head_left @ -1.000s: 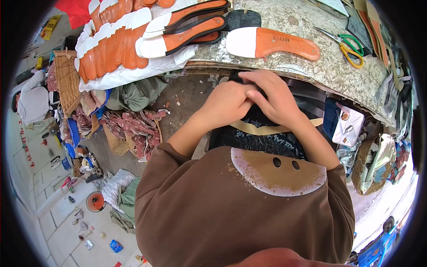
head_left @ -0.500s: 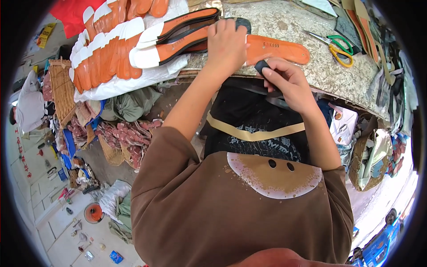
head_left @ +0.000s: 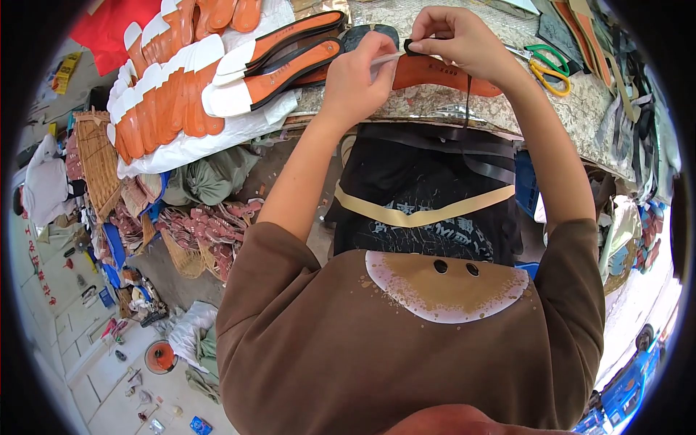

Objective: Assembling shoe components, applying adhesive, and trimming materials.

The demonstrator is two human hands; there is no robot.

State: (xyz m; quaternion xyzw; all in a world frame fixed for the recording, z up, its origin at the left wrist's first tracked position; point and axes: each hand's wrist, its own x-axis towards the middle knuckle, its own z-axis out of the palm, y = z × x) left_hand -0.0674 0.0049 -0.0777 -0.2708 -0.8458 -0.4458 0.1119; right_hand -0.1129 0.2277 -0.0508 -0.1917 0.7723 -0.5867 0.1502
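Observation:
On the worktable lies an orange insole (head_left: 435,78), its left end covered by my left hand (head_left: 357,78). The thumb and fingers of that hand are closed on this end, and a thin whitish edge (head_left: 388,58) shows between them. Whether that edge belongs to the insole, I cannot tell. Close by on the right, above the insole, my right hand (head_left: 451,42) pinches the end of a black strip (head_left: 468,101). From there the strip hangs down over the table's front edge. Black-edged insoles with white ends (head_left: 290,70) lie left of my left hand.
Rows of orange and white insoles (head_left: 163,94) lie on a white sheet at the left. Scissors with green and yellow handles (head_left: 549,69) rest on the table at the right, near hanging strips (head_left: 612,130). A beige band (head_left: 428,216) crosses my lap. Bundles (head_left: 210,225) fill the floor at left.
My right hand has moved up and left from the table's front edge to beside my left hand, bringing the black strip along. My left hand has shifted slightly down and left.

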